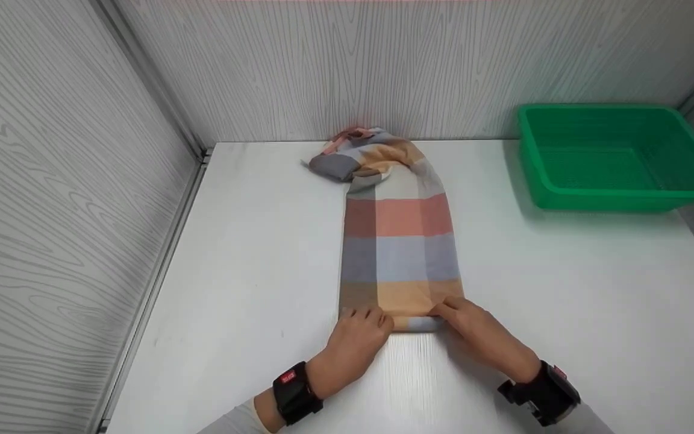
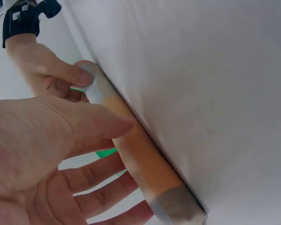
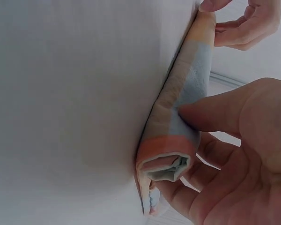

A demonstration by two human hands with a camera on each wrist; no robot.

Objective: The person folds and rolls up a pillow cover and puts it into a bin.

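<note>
Head view first: a long plaid scarf (image 1: 396,241) lies stretched out on the white table (image 1: 564,289), running from the person's hands out to the back wall, where its far end sits bunched in a heap. The near end is rolled into a tight little tube. The left hand (image 1: 356,337) sits on the roll's left part, fingers curled over the top of it. The right hand (image 1: 473,331) does the same on the right part, fingertips pinching the rolled edge. Off to the right of the scarf, well apart from it near the back corner, there's a green basket (image 1: 618,158), and nothing shows inside it, just its mesh floor.

Left wrist view: the left hand (image 2: 51,154) has its thumb lying along the roll (image 2: 140,154) and its fingers tucked under, so it's gripping the roll. Further along, the right hand (image 2: 51,70) has its thumb pressed on the roll's end.

Right wrist view: you look straight at the roll's open end (image 3: 171,164), layers spiralled inside. The right hand (image 3: 234,154) pinches it, thumb on one side and fingers on the other. The left hand (image 3: 246,21) grips the far end.
</note>
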